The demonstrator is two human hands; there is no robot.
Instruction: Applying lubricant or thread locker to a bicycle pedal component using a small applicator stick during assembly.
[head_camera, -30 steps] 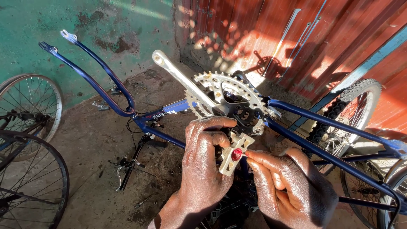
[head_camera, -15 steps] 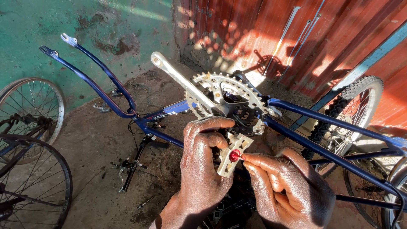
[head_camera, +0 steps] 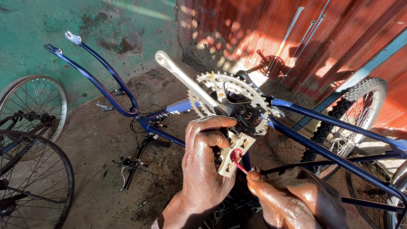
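Two hands of mine meet below the crankset: my left hand (head_camera: 205,169) is wrapped tight around a cream-coloured pedal (head_camera: 234,153), thumb across its top, and my right hand (head_camera: 292,199) pinches a thin red-tipped tool (head_camera: 238,163) between closed fingertips, its round red end pressed against the pedal's face. The pedal is a pale slotted block, scuffed, sitting at about six o'clock from the toothed chainring (head_camera: 231,99), with one silver crank arm (head_camera: 186,80) pointing off toward ten o'clock. All this belongs to one dark blue bicycle frame (head_camera: 335,140) lying upside down, its fork ends (head_camera: 63,42) up at ten o'clock. The ground (head_camera: 97,169) is bare, stained concrete with small brake parts (head_camera: 131,167) scattered at eight o'clock. A worn green wall (head_camera: 63,21) stands at eleven o'clock and a red corrugated metal wall (head_camera: 296,38) at one o'clock, sunlit in patches. I count three wheels: two loose spoked rims (head_camera: 29,169) at nine o'clock and one knobby-tyred wheel (head_camera: 356,114) at three o'clock.
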